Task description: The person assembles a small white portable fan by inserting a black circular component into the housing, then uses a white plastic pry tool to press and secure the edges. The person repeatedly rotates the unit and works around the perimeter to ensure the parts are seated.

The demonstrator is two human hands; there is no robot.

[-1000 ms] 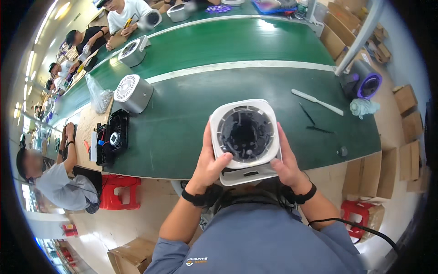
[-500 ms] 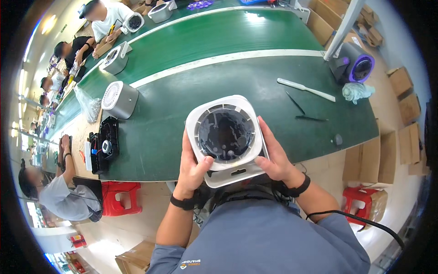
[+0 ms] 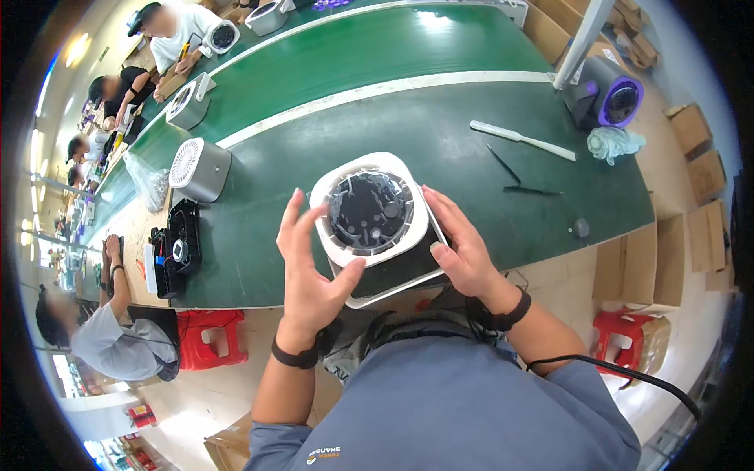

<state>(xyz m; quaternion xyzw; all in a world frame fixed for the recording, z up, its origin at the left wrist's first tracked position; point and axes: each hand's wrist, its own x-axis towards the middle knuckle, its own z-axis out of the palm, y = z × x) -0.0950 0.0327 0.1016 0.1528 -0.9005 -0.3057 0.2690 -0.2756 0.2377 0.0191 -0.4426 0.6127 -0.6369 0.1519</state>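
A white boxy appliance (image 3: pixel 326 239) with rounded corners and a glossy, film-covered round black face (image 3: pixel 371 208) is in front of me, tilted at the near edge of the green table. A flat white stand or bracket (image 3: pixel 400 290) shows under its near side. My right hand (image 3: pixel 470 255) grips its right side, fingers along the wall and thumb toward the near corner. At the left, my left hand (image 3: pixel 310 271) has its fingers spread and raised beside the appliance. Its thumb is by the lower left rim; whether it touches, I cannot tell.
On the green table (image 3: pixel 271 169) lie a white plastic tool (image 3: pixel 522 141), dark tweezers (image 3: pixel 532 191) and a thin black tool (image 3: pixel 503 163). A grey appliance (image 3: pixel 212 169) and a black opened housing (image 3: pixel 182 243) stand left. A purple-rimmed unit (image 3: pixel 620 102) stands right. Co-workers sit leftward.
The appliance has shifted left and slightly away and has turned a little. My left fingers have come off its side and spread. My right hand stays on it.
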